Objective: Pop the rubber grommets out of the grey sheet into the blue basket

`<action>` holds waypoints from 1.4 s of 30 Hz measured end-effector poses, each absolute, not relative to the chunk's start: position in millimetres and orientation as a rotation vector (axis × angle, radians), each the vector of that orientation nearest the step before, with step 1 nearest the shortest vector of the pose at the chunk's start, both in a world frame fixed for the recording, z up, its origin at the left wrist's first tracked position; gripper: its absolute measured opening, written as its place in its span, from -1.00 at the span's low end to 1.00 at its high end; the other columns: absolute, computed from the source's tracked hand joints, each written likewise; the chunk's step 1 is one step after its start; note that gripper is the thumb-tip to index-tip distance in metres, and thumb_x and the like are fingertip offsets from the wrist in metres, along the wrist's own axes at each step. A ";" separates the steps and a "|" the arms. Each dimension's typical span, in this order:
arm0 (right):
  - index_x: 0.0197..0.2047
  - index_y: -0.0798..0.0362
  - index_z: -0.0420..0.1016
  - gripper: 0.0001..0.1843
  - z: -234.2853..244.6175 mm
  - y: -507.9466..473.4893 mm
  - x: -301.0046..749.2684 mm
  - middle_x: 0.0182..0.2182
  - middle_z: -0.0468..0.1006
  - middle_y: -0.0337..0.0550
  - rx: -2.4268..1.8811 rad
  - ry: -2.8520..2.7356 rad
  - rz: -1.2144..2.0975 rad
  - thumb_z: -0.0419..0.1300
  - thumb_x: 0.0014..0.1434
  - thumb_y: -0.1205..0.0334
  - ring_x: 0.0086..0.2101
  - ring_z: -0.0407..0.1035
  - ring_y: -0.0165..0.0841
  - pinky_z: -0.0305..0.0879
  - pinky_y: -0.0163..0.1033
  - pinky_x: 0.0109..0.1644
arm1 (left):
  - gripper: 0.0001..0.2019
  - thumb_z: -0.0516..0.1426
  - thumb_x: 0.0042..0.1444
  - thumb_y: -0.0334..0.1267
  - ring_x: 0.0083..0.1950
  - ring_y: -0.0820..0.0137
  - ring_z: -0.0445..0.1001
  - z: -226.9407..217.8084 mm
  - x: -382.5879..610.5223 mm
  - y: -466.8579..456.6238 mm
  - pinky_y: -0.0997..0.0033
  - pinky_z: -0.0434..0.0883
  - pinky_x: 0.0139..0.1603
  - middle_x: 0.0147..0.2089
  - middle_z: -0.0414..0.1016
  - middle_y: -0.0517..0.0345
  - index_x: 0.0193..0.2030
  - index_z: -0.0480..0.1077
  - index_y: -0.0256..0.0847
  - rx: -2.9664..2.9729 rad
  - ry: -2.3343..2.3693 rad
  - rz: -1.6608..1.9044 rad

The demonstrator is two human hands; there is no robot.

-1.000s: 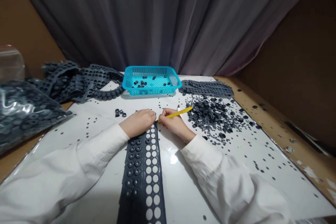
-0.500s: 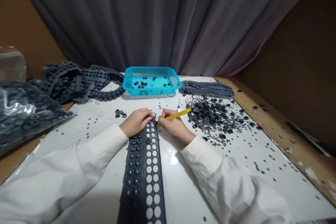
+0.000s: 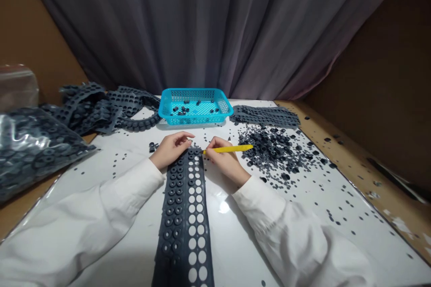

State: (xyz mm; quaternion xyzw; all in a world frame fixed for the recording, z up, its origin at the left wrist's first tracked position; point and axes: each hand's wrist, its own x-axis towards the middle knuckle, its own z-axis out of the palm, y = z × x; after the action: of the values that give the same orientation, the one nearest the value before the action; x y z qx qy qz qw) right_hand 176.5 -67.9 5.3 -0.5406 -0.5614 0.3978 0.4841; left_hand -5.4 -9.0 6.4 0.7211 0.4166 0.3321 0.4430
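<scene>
A dark grey rubber strip (image 3: pixel 183 228) runs away from me along the white tabletop. Ring-shaped rubber parts fill its left rows, while most of the right rows are round holes showing white. At its far left corner lies my left hand (image 3: pixel 172 147), thumb on or just above the strip and fingers stretched out, apart from the thumb. My right hand (image 3: pixel 224 159) grips a slim yellow pen-shaped tool (image 3: pixel 232 148), its tip touching or close to the strip's far right edge. Whatever is at that tip is too small to make out.
Behind the hands stands a blue basket (image 3: pixel 195 121) with several dark pieces. To the right are a heap of small black pieces (image 3: pixel 269 145) and stacked strips (image 3: pixel 266 115). Punched-out strips (image 3: pixel 87 105) and a plastic bag of rings (image 3: pixel 37 148) lie left. Grey curtain (image 3: pixel 188 27) hangs behind.
My left fingers have lifted and spread from the strip's far end, where dark parts now show. The yellow tool has swung flatter, its back end lower and further right.
</scene>
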 end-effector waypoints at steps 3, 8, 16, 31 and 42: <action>-0.55 0.03 0.25 -0.93 1.2 -69.7 171.7 -0.64 0.39 -0.33 -1.286 -1.305 1.095 0.10 -0.08 0.31 -0.63 0.22 -0.46 0.12 -0.37 -0.53 | -0.76 0.14 0.02 -0.12 -0.41 0.44 0.38 10.9 -5.5 -7.6 0.46 0.29 -0.39 -0.40 0.47 0.17 -0.28 0.45 -0.26 1.662 1.022 0.805; -0.53 0.03 0.26 -0.93 -8.4 -71.5 166.4 -0.62 0.41 -0.33 -1.290 -1.319 1.127 0.09 -0.06 0.32 -0.63 0.22 -0.48 0.13 -0.38 -0.53 | -0.78 0.12 0.00 -0.13 -0.58 0.53 0.26 11.3 -6.5 -2.9 0.53 0.15 -0.55 -0.56 0.36 0.24 -0.45 0.33 -0.27 1.456 1.033 0.784; -0.54 0.03 0.23 -0.92 -7.5 -69.8 165.4 -0.64 0.36 -0.34 -1.376 -1.390 1.020 0.09 -0.06 0.30 -0.60 0.20 -0.46 0.07 -0.37 -0.51 | -0.88 0.11 -0.08 -0.33 -0.55 0.56 0.30 21.5 -6.6 -4.1 0.60 0.18 -0.56 -0.47 0.46 0.16 -0.36 0.38 -0.31 1.312 0.999 0.754; -0.54 0.04 0.23 -0.90 -7.2 -67.9 163.2 -0.65 0.32 -0.34 -1.443 -1.454 0.964 0.10 -0.06 0.29 -0.58 0.19 -0.45 0.03 -0.38 -0.51 | -0.62 0.00 -0.19 -0.48 -0.24 0.32 0.57 31.7 -13.9 -1.1 0.37 0.53 -0.19 -0.19 0.58 -0.19 -0.17 0.43 -0.43 1.206 0.897 0.440; -0.54 0.03 0.23 -0.90 -7.7 -67.6 164.9 -0.66 0.32 -0.34 -1.429 -1.454 0.993 0.10 -0.06 0.28 -0.58 0.21 -0.45 0.05 -0.38 -0.52 | -0.87 0.18 -0.14 -0.32 -0.43 0.39 0.36 23.0 -12.9 -4.5 0.41 0.32 -0.36 -0.46 0.46 0.13 -0.41 0.48 -0.31 2.020 0.989 0.503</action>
State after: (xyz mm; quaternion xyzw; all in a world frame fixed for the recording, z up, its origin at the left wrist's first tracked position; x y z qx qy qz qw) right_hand 164.9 -67.6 -7.7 -0.5709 -0.5809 0.3967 0.4233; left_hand -12.9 -4.5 23.0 0.8008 0.3922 0.1994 0.4064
